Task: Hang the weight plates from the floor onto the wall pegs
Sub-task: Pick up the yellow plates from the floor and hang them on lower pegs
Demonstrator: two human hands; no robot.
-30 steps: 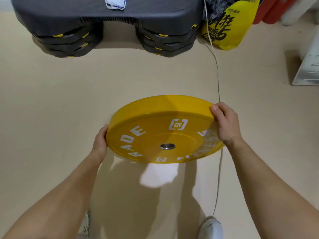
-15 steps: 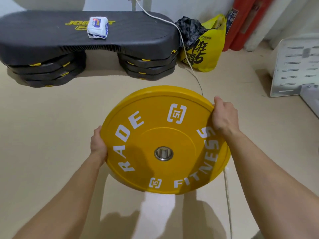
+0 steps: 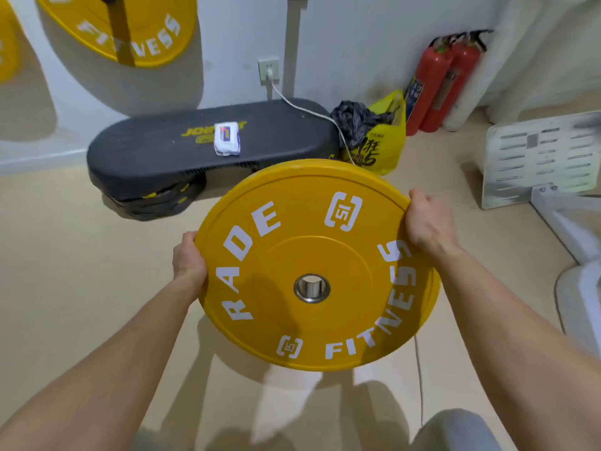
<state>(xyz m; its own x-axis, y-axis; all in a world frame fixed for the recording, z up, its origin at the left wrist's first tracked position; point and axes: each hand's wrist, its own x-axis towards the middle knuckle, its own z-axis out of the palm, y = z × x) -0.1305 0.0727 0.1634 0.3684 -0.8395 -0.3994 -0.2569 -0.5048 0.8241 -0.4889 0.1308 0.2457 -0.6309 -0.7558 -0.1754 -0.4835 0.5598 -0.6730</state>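
In the last second I have tipped the round yellow rubber weight plate with white lettering point(image 3: 317, 265) up from nearly flat to face me, and raised it clear of the beige floor point(image 3: 65, 288). My view has come up with it, so the white wall point(image 3: 357, 43) now shows at the far side, with another yellow weight plate already hanging on it point(image 3: 130, 30) at the far left. I judge the lift is done and what remains is the carry to a free peg; I cannot make out an open peg from here.

My left hand point(image 3: 188, 265) grips the plate's left rim, fingers wrapped behind it out of sight. My right hand point(image 3: 427, 222) grips the upper right rim, fingers curled over the edge. The plate sits between the two, its steel-ringed centre hole point(image 3: 311, 288) below and between my hands, so most of the weight hangs under the right grip.

Beyond the plate, the dark grey aerobic step platform point(image 3: 195, 148) stands against the wall, well apart from it. I will need to line the hole up squarely with the peg.
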